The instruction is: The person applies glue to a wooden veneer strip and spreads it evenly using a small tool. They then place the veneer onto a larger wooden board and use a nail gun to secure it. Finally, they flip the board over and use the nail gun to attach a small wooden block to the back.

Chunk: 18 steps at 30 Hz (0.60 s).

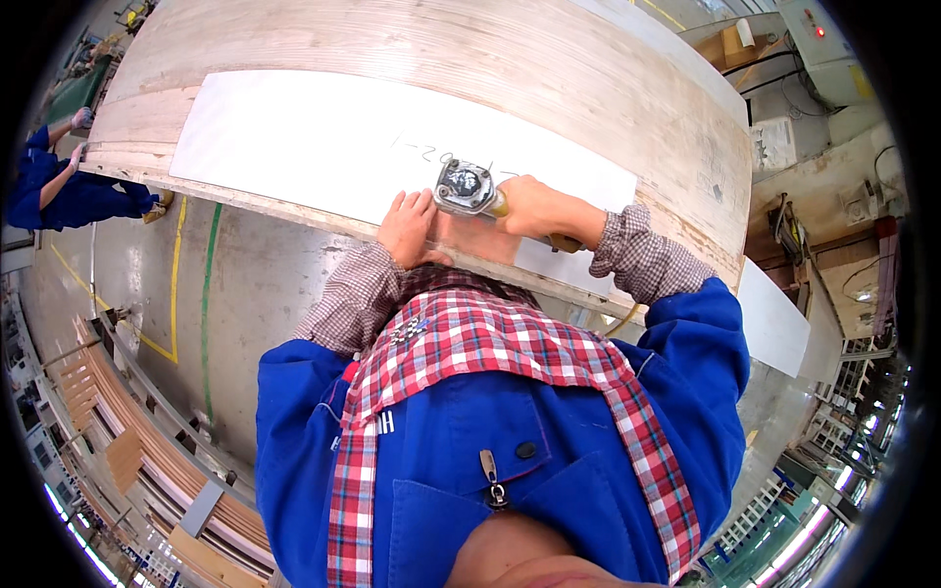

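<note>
My right hand (539,208) is wrapped around the yellow and dark body of a hand-held power tool, which looks like an angle grinder (467,186). Its metal head with corner screws sits over the far end of a small pinkish-brown piece (477,240) at the bench's near edge. Against that piece's left side lies my left hand (406,229), fingers stretched out over a white sheet (284,137) and thumb near the edge. The grinder's head hides its working side.
A large wooden-topped bench (569,59) carries the white sheet, which has handwritten marks. A person in blue (69,186) stands at its left end. Stacked wooden strips (147,421) are at lower left. A control box (828,49) and white panel (774,318) are on the right.
</note>
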Tool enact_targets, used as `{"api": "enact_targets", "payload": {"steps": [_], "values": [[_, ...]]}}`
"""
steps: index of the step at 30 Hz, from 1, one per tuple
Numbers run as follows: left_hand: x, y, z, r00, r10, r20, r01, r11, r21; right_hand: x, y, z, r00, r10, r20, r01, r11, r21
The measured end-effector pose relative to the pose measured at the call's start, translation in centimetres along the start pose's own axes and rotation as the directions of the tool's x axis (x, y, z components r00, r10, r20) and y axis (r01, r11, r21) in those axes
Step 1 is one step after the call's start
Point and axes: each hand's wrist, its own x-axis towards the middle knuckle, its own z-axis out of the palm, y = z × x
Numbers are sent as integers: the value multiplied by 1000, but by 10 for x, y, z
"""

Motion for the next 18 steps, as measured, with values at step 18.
{"api": "enact_targets", "payload": {"steps": [18], "values": [[61,192,58,999,-5,-40,3,999,-44,-149,146,-2,1000,-26,-12,27,999,22]]}}
